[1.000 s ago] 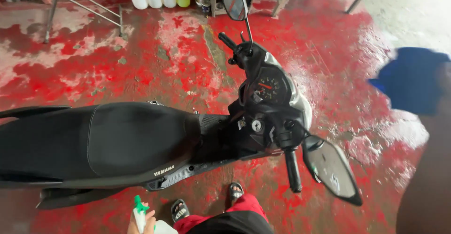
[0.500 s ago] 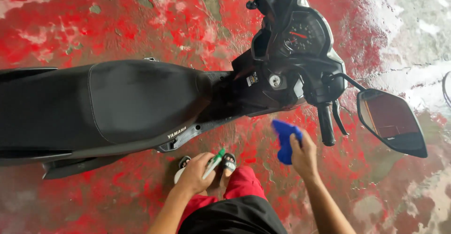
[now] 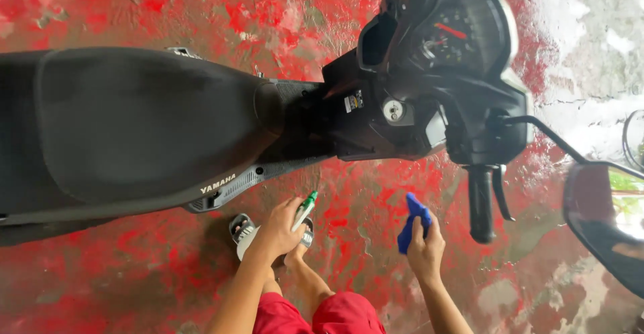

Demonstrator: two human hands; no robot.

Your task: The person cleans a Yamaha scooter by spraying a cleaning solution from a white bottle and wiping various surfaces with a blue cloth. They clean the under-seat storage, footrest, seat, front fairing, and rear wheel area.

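Low in the frame's middle, the left hand (image 3: 276, 230) grips a spray bottle (image 3: 303, 210) with a green nozzle; the right hand (image 3: 425, 252) clutches a blue cloth (image 3: 410, 223). Above them a black scooter (image 3: 268, 126) spans the frame, its handlebar grip (image 3: 480, 202) and mirror (image 3: 604, 230) to the right, over the wet red floor (image 3: 100, 280).

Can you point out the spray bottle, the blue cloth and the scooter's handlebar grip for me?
spray bottle (image 3: 306, 206), head view, on its green nozzle.
blue cloth (image 3: 410, 223), head view, on its bunched middle.
handlebar grip (image 3: 480, 203), head view, on its black rubber sleeve.
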